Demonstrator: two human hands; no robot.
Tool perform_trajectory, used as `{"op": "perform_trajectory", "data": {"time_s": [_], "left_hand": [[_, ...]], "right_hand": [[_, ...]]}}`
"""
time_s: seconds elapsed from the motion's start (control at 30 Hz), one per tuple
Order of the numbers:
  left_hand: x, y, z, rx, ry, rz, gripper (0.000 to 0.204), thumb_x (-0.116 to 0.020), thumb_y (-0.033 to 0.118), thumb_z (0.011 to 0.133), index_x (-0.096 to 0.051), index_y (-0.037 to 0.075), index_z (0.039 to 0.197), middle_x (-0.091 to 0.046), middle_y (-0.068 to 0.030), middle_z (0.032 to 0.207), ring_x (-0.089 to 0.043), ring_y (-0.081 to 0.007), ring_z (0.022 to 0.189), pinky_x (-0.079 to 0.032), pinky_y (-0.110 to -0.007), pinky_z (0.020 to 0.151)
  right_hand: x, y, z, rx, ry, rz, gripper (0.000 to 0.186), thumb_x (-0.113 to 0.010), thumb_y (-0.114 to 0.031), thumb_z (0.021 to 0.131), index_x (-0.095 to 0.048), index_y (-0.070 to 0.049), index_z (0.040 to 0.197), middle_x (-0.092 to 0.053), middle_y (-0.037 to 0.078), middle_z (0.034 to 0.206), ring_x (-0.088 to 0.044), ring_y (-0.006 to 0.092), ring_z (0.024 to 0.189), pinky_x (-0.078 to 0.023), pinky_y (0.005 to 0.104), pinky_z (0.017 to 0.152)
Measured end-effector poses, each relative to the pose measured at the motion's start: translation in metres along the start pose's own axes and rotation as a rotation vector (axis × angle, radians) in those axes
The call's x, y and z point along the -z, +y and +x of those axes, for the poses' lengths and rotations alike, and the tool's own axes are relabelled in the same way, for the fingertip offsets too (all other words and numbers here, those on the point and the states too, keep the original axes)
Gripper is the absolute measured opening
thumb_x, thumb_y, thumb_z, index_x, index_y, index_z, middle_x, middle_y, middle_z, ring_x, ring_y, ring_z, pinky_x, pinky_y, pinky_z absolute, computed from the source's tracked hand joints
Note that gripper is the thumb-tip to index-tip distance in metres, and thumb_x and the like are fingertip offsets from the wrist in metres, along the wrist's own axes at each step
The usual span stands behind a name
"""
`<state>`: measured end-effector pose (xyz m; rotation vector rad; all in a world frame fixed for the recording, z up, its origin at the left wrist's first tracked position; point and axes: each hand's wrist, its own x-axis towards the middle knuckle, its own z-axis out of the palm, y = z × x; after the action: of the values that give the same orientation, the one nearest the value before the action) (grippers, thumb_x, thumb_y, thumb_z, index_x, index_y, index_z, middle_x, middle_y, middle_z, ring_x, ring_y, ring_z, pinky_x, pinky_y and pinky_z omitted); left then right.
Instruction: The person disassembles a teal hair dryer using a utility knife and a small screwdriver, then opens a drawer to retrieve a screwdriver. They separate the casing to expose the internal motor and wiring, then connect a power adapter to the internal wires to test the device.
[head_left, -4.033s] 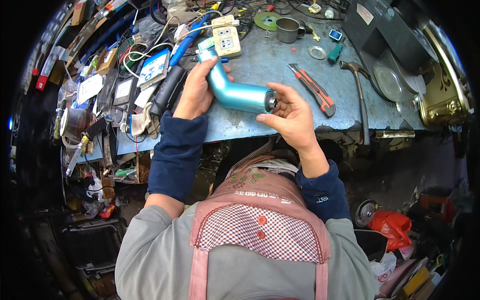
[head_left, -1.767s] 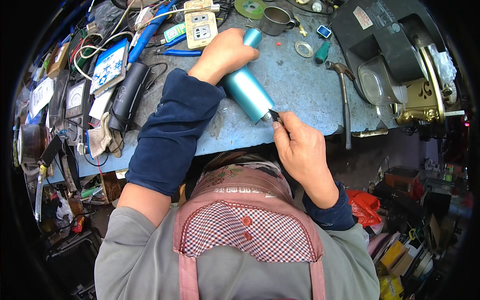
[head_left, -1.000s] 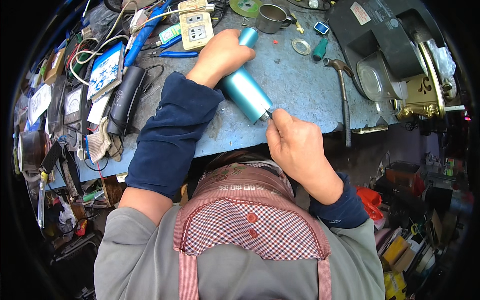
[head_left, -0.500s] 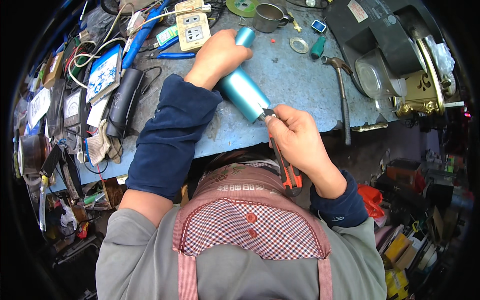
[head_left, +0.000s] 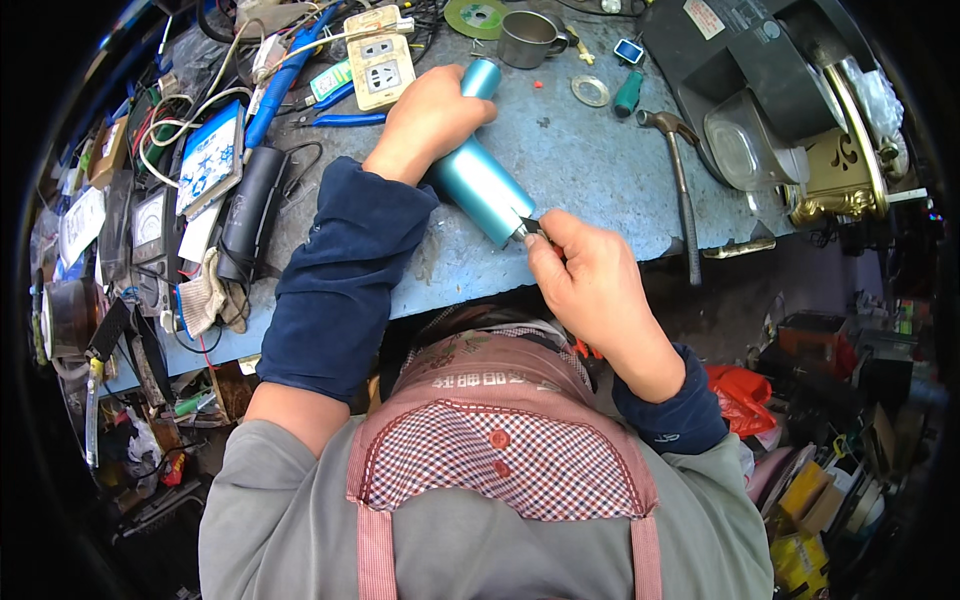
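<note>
A shiny light-blue metallic cylinder (head_left: 485,190) lies slanted across the bench, narrower at its far end. My left hand (head_left: 435,120) is closed around that narrower far part, steadying it on the bench top. At the near end, my right hand (head_left: 590,265) grips a utility knife (head_left: 537,232), its tip touching the cylinder's near rim. Most of the knife's handle is hidden behind my right hand; a bit of orange shows below the wrist. What sits inside the near end of the cylinder cannot be made out.
A hammer (head_left: 680,190) lies to the right, its handle over the bench edge. Beyond are a green-handled screwdriver (head_left: 628,93), a metal ring (head_left: 590,91) and a metal mug (head_left: 530,40). A power strip (head_left: 381,80), blue pliers (head_left: 345,119) and a black cylinder (head_left: 250,210) crowd the left.
My right hand has turned, so the knife's orange handle, visible before, is now mostly behind it. My left hand keeps hold of the cylinder. The whole view has shifted slightly.
</note>
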<state>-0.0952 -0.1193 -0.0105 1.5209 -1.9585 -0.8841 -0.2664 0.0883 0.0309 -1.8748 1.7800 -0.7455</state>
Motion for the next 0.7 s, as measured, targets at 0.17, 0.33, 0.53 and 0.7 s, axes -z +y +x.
{"op": "perform_trajectory", "data": {"time_s": [0.17,0.33,0.53,0.7], "left_hand": [[0.002,-0.002,-0.002,-0.011,0.008,-0.076,0.056,-0.082,0.032,0.078,-0.076,-0.005,0.120,-0.079,-0.0254,0.104,-0.078,-0.0375,0.096,-0.060,-0.045,0.087],[0.015,0.002,-0.006,-0.093,-0.076,-0.498,0.053,-0.089,0.015,0.080,-0.075,-0.004,0.128,-0.078,-0.0122,0.109,-0.073,-0.0201,0.093,-0.058,-0.035,0.083],[0.011,-0.010,0.002,-0.318,-0.247,-1.367,0.054,-0.075,-0.007,0.088,-0.067,0.001,0.141,-0.075,-0.0196,0.131,-0.072,-0.0333,0.126,-0.057,-0.046,0.112],[-0.012,-0.027,0.008,-0.305,-0.265,-1.725,0.057,-0.068,-0.014,0.081,-0.069,0.001,0.136,-0.074,-0.0180,0.136,-0.060,-0.0411,0.143,-0.037,-0.056,0.131]], "right_hand": [[0.000,0.000,-0.010,0.189,0.141,-0.114,0.017,-0.073,-0.012,0.099,-0.063,-0.001,0.091,-0.059,0.018,0.067,-0.057,0.0309,0.056,-0.047,0.0386,0.057],[-0.002,0.022,-0.021,-0.059,0.116,0.324,0.016,-0.068,-0.011,0.106,-0.068,0.002,0.097,-0.067,0.002,0.070,-0.063,0.0072,0.064,-0.046,0.0292,0.057],[-0.003,0.031,-0.028,-0.315,0.035,0.734,0.020,-0.063,-0.016,0.110,-0.072,0.000,0.103,-0.070,0.003,0.072,-0.060,0.0076,0.058,-0.047,0.0262,0.053],[-0.009,0.037,-0.025,-0.372,0.074,0.760,0.025,-0.061,-0.021,0.111,-0.073,0.000,0.109,-0.070,0.004,0.073,-0.060,0.0086,0.056,-0.048,0.0262,0.052]]}}
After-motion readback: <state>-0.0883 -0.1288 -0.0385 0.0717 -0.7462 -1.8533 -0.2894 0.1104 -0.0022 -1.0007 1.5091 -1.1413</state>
